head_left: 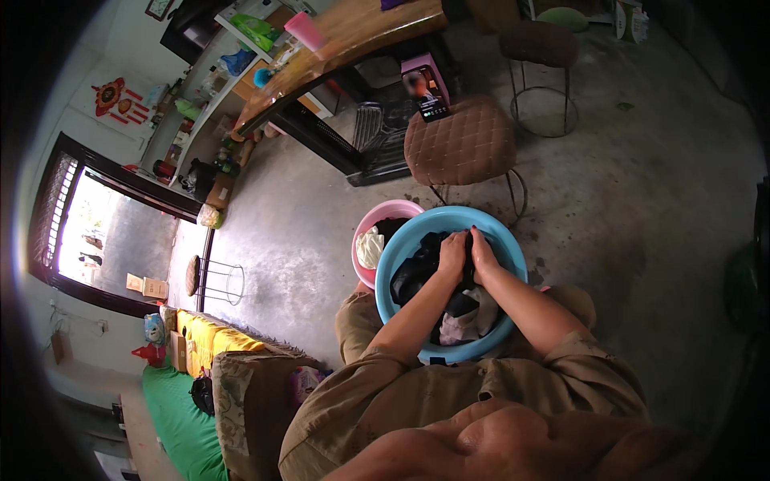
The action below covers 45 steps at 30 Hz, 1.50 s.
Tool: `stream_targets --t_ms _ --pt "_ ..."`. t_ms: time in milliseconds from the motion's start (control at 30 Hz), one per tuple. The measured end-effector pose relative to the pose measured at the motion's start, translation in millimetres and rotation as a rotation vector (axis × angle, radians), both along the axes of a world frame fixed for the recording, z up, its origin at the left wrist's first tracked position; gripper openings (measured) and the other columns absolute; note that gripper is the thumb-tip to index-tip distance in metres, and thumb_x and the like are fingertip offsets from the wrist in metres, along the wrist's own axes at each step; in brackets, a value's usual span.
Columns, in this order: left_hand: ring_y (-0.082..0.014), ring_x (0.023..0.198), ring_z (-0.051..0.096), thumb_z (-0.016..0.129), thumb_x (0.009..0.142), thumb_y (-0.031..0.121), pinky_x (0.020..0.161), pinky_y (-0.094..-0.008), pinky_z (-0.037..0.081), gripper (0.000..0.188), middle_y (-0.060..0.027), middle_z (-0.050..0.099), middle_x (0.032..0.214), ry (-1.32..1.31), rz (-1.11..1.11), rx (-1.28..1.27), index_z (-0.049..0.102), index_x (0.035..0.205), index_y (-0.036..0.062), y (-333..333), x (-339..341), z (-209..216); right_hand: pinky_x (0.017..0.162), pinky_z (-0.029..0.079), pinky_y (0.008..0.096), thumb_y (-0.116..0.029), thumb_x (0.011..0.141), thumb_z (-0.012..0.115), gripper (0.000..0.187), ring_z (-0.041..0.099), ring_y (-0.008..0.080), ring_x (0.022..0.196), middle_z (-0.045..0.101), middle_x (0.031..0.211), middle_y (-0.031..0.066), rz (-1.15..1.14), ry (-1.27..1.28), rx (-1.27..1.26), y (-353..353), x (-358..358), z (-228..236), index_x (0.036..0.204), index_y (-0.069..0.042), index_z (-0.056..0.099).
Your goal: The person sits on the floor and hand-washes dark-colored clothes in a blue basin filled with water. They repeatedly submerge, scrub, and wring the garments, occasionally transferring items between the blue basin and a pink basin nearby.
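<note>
A light-blue basin (382,274) sits right in front of me, holding several wet-looking clothes. My left hand (453,252) and my right hand (482,253) are close together over its far half. Both are closed on a black garment (469,260), part of which shows between them. More black cloth (411,276) bunches up beside my left hand. Nearer to me in the basin lies a pale pinkish-grey cloth (463,327). Behind the blue basin on the left stands a smaller pink basin (358,258), with a cream cloth (370,247) and dark cloth inside.
A brown quilted stool (461,144) stands just beyond the basins, with a phone showing a lit screen (425,92) propped on it. Another stool (539,44) is farther right. A wooden table (361,28) lies beyond, and a doorway (120,232) opens at left.
</note>
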<state>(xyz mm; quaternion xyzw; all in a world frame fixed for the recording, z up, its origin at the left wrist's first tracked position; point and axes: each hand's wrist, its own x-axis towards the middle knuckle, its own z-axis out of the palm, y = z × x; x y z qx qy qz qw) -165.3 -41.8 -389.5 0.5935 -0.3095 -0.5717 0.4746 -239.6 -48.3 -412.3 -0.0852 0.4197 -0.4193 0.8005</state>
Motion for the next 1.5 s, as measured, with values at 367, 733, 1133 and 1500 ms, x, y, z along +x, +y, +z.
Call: stream_targets --t_ms 367,733,1133,1500 --pt "-0.0282 0.071 0.056 0.046 0.092 0.027 0.067 -0.0371 0.043 0.030 -0.0158 0.060 0.076 -0.517 0.045 -0.291 0.057 0.083 0.0006 8 0 -10 0.088 0.040 0.0317 -0.037 0.092 0.038 0.038 0.052 0.0207 0.104 0.055 0.114 0.0069 -0.056 -0.031 -0.041 20 10 31 0.112 -0.009 0.055" --pt "-0.0433 0.077 0.055 0.045 0.090 0.033 0.066 -0.0493 0.042 0.034 -0.0226 0.059 0.079 -0.947 -0.009 -0.190 0.054 0.080 0.0027 -24 21 -59 0.098 0.033 0.0335 -0.037 0.092 0.039 0.047 0.041 0.0196 0.120 0.044 0.130 0.0062 -0.010 0.029 -0.095 24 7 24 0.131 -0.011 0.040" --pt "-0.0317 0.074 0.056 0.050 0.085 0.021 0.068 -0.0402 0.044 0.020 -0.0151 0.060 0.078 -0.573 0.045 -0.070 0.051 0.076 0.0039 -39 26 -115 0.101 0.031 0.0402 -0.031 0.087 0.043 0.065 0.036 0.0303 0.125 0.034 0.137 0.0183 0.009 0.236 -0.153 10 16 -21 0.142 -0.007 0.019" --pt "-0.0378 0.086 0.059 0.046 0.087 0.023 0.074 -0.0428 0.046 0.026 -0.0229 0.061 0.090 -0.975 -0.304 -0.247 0.059 0.085 0.0004 -27 59 -126 0.096 0.033 0.0383 -0.039 0.093 0.038 0.052 0.039 0.0259 0.120 0.041 0.132 0.0138 0.003 0.151 -0.078 16 27 -2 0.134 -0.007 0.035"
